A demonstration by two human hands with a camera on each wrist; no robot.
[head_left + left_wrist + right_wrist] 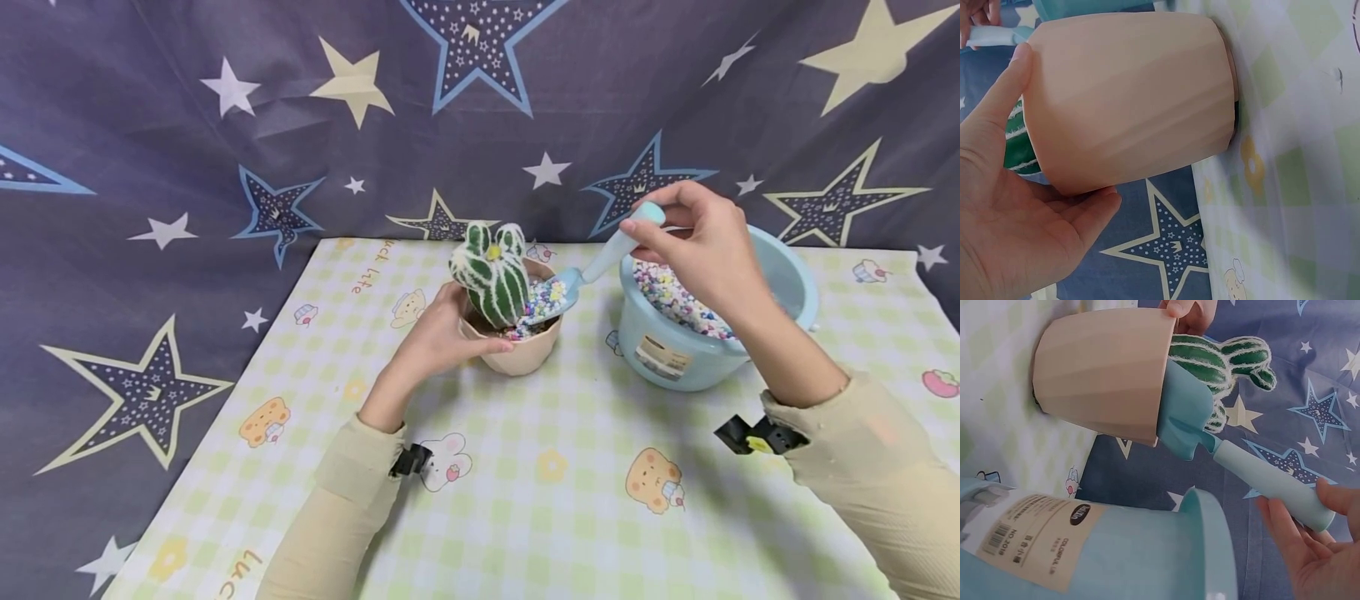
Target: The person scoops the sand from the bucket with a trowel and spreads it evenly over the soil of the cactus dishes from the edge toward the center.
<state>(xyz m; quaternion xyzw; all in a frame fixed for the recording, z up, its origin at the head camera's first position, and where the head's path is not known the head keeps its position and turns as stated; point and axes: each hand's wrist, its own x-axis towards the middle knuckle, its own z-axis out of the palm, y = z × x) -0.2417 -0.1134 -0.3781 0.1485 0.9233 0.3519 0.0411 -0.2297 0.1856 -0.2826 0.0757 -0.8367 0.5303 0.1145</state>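
My right hand [708,250] grips the end of a light blue trowel [1266,481] between thumb and fingers. The trowel's blade tilts down over the rim of a beige faceted flowerpot [1129,100], with multicoloured pebbles [546,298] on it. In the pot stands a green cactus [495,287] with white fuzzy ribs and a small yellow flower; more pebbles lie at its base. My left hand [442,333] holds the pot at its left side, thumb and fingers around the rim. To the right, a light blue bucket [660,362] holds many of the same pebbles, under my right forearm.
The table bears a green-and-white checked cloth [510,533] with cartoon prints. A dark curtain [285,108] with star patterns hangs behind the table's back edge. The bucket has a paper label [1038,540] on its side.
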